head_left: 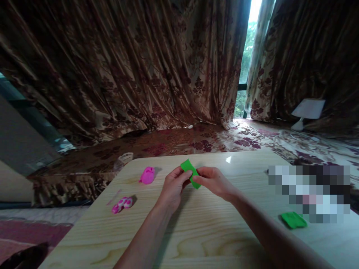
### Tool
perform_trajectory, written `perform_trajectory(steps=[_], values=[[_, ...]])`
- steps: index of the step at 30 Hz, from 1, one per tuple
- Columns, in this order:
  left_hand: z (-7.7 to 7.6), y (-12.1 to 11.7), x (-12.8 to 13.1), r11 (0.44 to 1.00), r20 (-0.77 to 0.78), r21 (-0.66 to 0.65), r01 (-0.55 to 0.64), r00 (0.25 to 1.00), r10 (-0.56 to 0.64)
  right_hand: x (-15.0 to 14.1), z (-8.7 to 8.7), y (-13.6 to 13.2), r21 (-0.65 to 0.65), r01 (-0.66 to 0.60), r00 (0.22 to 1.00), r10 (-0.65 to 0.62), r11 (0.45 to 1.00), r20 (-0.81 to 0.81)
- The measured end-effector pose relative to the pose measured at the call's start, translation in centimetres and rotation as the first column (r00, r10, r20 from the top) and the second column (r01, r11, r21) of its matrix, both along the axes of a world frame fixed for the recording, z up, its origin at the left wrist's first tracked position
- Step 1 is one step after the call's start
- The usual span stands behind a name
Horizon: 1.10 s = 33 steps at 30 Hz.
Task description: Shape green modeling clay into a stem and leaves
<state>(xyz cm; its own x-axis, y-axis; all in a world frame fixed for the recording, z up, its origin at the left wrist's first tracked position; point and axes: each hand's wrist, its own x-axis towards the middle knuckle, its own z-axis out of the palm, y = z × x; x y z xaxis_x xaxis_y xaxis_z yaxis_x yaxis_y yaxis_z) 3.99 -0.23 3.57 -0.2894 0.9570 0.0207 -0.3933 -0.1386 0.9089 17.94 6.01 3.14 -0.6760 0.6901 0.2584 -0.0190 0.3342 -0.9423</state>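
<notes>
A flat bright green strip (193,172), which looks like soft modelling clay, is held between my two hands above the table. My left hand (174,186) pinches its left side, thumb on top. On the other side, my right hand (212,181) grips the lower right edge between thumb and fingers. Another green piece (294,220), flat and roughly square, lies at the table's right. To the left sit a pink rounded lump (147,175) with a folded top and a pink-and-white spotted shape (122,204).
The pale wood-grain table (207,239) fills the foreground. A blurred-out patch (311,192) covers something at its right edge. Behind are a cloth-covered ledge (174,144), patterned curtains (168,67) and a white lamp (309,109). A clear plastic item (123,160) stands by the far left corner.
</notes>
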Motion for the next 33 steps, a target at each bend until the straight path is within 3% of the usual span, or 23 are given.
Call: perform_trajectory(steps=[6, 13, 17, 22, 28, 33], values=[[-0.1, -0.3, 0.8, 0.997, 0.193, -0.078, -0.015, 0.981, 0.029, 0.6, -0.8, -0.2, -0.09, 0.074, 0.996, -0.07, 0.993, 0.05], [-0.5, -0.3, 0.9, 0.994, 0.153, -0.05, -0.1, 0.983, 0.107, 0.4, -1.6, -0.3, -0.192, -0.072, 0.997, 0.066, 0.979, -0.041], [-0.9, 0.0, 0.4, 0.987, 0.172, -0.045, -0.152, 0.972, 0.158, 0.5, -2.0, -0.2, -0.191, -0.046, 0.999, 0.046, 0.981, -0.002], [-1.0, 0.1, 0.1, 0.991, 0.164, -0.076, -0.113, 0.979, 0.124, 0.5, -1.7, -0.5, -0.241, -0.061, 0.998, 0.063, 0.969, 0.0], [-1.1, 0.1, 0.3, 0.981, 0.112, -0.09, -0.17, 0.977, 0.18, 0.3, -2.1, -0.3, -0.178, 0.095, 0.995, -0.089, 0.979, 0.041], [-1.4, 0.6, -0.2, 0.972, 0.075, -0.132, -0.197, 0.975, 0.208, 0.4, -2.4, 0.1, -0.247, 0.043, 0.999, -0.033, 0.968, 0.042]])
